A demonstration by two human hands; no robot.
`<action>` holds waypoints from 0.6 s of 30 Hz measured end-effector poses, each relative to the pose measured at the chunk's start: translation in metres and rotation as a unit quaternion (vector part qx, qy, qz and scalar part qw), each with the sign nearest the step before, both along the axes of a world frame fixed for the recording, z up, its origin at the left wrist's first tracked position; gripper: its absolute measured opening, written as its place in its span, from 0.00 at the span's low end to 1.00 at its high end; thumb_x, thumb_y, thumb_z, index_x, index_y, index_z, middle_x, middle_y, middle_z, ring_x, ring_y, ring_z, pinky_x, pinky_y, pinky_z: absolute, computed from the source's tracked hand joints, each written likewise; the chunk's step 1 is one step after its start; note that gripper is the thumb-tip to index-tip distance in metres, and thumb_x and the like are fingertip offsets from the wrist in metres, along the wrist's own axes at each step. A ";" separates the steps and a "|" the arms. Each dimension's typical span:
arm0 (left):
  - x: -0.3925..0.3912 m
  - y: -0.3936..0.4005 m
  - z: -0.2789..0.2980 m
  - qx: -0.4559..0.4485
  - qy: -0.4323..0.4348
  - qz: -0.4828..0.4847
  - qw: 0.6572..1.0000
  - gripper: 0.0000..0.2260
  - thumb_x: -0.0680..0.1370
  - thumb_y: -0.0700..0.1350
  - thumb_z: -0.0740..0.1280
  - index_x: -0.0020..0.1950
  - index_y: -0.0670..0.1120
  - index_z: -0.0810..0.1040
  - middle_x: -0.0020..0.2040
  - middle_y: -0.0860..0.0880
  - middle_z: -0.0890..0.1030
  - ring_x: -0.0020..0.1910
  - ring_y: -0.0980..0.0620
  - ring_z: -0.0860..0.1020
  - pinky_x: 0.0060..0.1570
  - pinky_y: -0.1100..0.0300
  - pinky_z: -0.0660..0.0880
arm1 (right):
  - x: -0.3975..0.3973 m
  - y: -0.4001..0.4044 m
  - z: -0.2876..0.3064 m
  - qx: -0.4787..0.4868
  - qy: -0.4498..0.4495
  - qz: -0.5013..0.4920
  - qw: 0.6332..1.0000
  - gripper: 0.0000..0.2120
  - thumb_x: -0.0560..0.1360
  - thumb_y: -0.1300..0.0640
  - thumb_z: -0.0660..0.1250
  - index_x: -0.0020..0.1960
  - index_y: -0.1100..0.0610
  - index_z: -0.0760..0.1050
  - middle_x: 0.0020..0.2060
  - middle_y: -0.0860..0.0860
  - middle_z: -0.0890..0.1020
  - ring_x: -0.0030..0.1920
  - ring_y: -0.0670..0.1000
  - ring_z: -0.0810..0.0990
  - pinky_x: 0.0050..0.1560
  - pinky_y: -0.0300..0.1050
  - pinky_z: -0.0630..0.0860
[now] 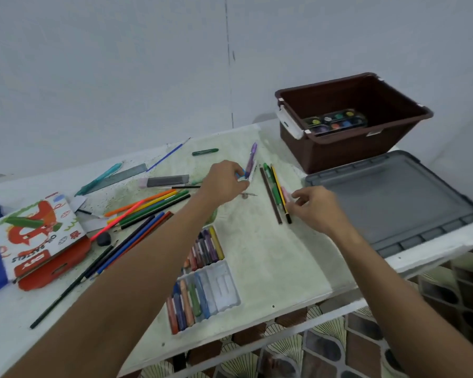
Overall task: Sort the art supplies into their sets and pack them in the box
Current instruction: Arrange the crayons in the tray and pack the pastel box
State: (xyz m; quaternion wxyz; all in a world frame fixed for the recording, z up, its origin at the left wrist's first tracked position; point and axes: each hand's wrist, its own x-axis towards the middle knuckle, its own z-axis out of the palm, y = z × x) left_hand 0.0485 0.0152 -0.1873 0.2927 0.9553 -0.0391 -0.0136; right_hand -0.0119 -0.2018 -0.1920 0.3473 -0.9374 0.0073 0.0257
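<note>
My left hand (pixel 225 179) pinches the purple pen (pixel 251 161), which points away up the table (pixel 268 257), while my right fingers (pixel 298 201) curl against the nearer pen row (pixel 276 193).

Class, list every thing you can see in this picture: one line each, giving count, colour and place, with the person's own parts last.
box: one, brown, far right of table.
paint set: one, many colours, inside box.
lid: one, grey, in front of box.
pastel tray: one, clear, mixed sticks, centre front.
coloured pencils: a loose pile, mixed colours, left of centre.
pastel carton: one, white and red, far left.
ruler: one, grey, back left.
pens and pencils: a small row, brown, green, yellow, beside right hand.
purple pen: one, by left hand.
left hand: pinches pens.
right hand: touches the row.
</note>
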 end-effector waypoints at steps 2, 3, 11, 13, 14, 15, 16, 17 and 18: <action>0.010 -0.011 -0.003 0.014 -0.012 -0.008 1.000 0.11 0.74 0.48 0.71 0.51 0.42 0.81 0.43 0.46 0.81 0.40 0.49 0.79 0.39 0.59 0.74 | 0.004 0.003 -0.006 -0.023 -0.007 -0.001 1.000 0.12 0.74 0.54 0.70 0.46 0.64 0.81 0.40 0.58 0.83 0.40 0.56 0.79 0.37 0.45 0.72; 0.012 -0.017 -0.004 0.025 -0.014 -0.007 1.000 0.11 0.75 0.49 0.70 0.49 0.41 0.81 0.41 0.46 0.81 0.36 0.50 0.79 0.35 0.60 0.74 | 0.006 0.003 -0.009 -0.032 -0.007 -0.002 0.999 0.12 0.73 0.54 0.70 0.43 0.64 0.81 0.38 0.59 0.82 0.38 0.56 0.78 0.35 0.44 0.70; 0.013 -0.036 -0.015 0.073 -0.030 0.032 0.996 0.08 0.76 0.45 0.69 0.47 0.40 0.81 0.39 0.43 0.81 0.34 0.45 0.79 0.36 0.53 0.79 | 0.006 0.002 -0.013 -0.018 0.015 -0.014 1.000 0.11 0.73 0.54 0.72 0.37 0.61 0.80 0.28 0.50 0.76 0.27 0.44 0.70 0.26 0.31 0.63; 0.009 -0.037 -0.017 0.084 -0.033 0.042 0.995 0.08 0.77 0.43 0.66 0.47 0.39 0.80 0.39 0.43 0.80 0.33 0.46 0.77 0.32 0.56 0.75 | 0.006 0.001 -0.012 -0.011 0.015 -0.014 1.000 0.09 0.73 0.55 0.72 0.40 0.61 0.82 0.32 0.52 0.80 0.31 0.45 0.74 0.29 0.31 0.63; 0.006 -0.036 -0.017 0.085 -0.032 0.045 0.995 0.08 0.76 0.43 0.65 0.47 0.39 0.80 0.39 0.44 0.80 0.33 0.46 0.76 0.31 0.57 0.73 | 0.006 0.002 -0.012 -0.008 0.015 -0.015 1.000 0.09 0.73 0.56 0.72 0.42 0.62 0.83 0.35 0.54 0.82 0.34 0.49 0.77 0.32 0.35 0.66; 0.003 -0.036 -0.017 0.082 -0.029 0.048 0.995 0.08 0.76 0.42 0.65 0.47 0.39 0.80 0.39 0.44 0.79 0.33 0.46 0.77 0.30 0.56 0.73 | 0.006 0.002 -0.013 -0.005 0.015 -0.016 1.000 0.09 0.74 0.56 0.71 0.44 0.63 0.83 0.37 0.57 0.83 0.38 0.52 0.79 0.35 0.38 0.68; 0.000 -0.036 -0.016 0.076 -0.025 0.050 0.996 0.07 0.75 0.42 0.65 0.47 0.39 0.79 0.39 0.43 0.79 0.34 0.46 0.77 0.31 0.56 0.74 | 0.006 0.003 -0.013 -0.005 0.014 -0.019 1.000 0.10 0.74 0.57 0.70 0.44 0.64 0.83 0.38 0.59 0.83 0.41 0.55 0.80 0.37 0.41 0.71; -0.003 -0.035 -0.015 0.063 -0.020 0.051 0.996 0.07 0.74 0.42 0.65 0.46 0.39 0.79 0.38 0.43 0.79 0.34 0.45 0.78 0.32 0.55 0.75 | 0.006 0.003 -0.013 -0.003 0.013 -0.023 1.000 0.11 0.74 0.57 0.69 0.44 0.65 0.83 0.39 0.61 0.83 0.42 0.57 0.81 0.39 0.45 0.73; -0.006 -0.033 -0.014 0.047 -0.019 0.053 0.997 0.07 0.74 0.42 0.65 0.44 0.38 0.79 0.37 0.43 0.79 0.35 0.45 0.77 0.33 0.54 0.74 | 0.005 0.003 -0.012 -0.001 0.015 -0.027 1.000 0.11 0.75 0.57 0.68 0.44 0.65 0.83 0.39 0.61 0.83 0.42 0.58 0.81 0.40 0.46 0.75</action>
